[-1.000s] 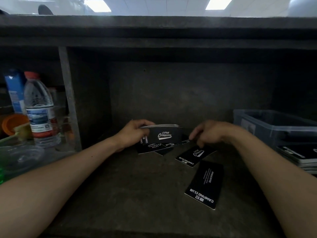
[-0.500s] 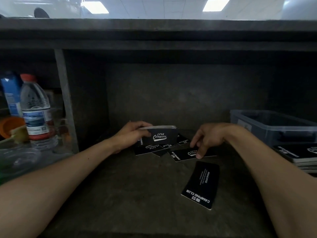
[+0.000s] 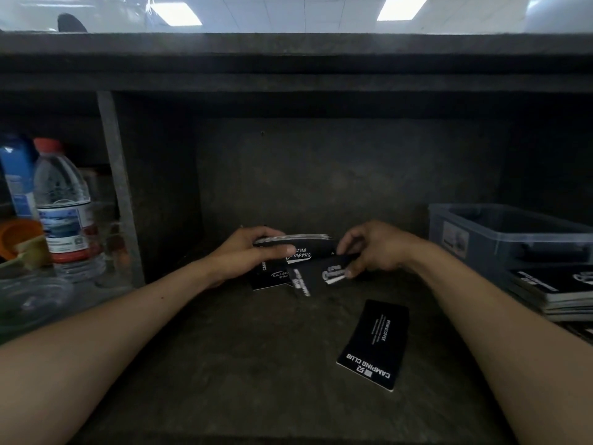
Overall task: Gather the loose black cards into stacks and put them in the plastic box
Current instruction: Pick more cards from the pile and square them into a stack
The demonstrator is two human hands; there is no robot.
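Note:
My left hand (image 3: 248,255) grips a thin stack of black cards (image 3: 305,245) with white lettering, held just above the dark shelf. My right hand (image 3: 372,248) pinches a single black card (image 3: 335,268) right beside the stack, tilted and blurred. Under both hands a few loose black cards (image 3: 272,279) lie overlapping on the shelf. One more black card (image 3: 375,343), printed CAMPING CLUB, lies alone nearer to me on the right. The grey plastic box (image 3: 500,232) stands at the far right.
A pile of black cards (image 3: 558,290) sits in front of the box at the right edge. Past a vertical divider (image 3: 120,187) on the left stand a water bottle (image 3: 62,207), a blue carton (image 3: 17,181), an orange cup (image 3: 16,234) and a clear lid (image 3: 32,300).
My right hand has lifted the card it was pressing on the shelf and brought it left, up against the stack in my left hand. The left hand has stayed put.

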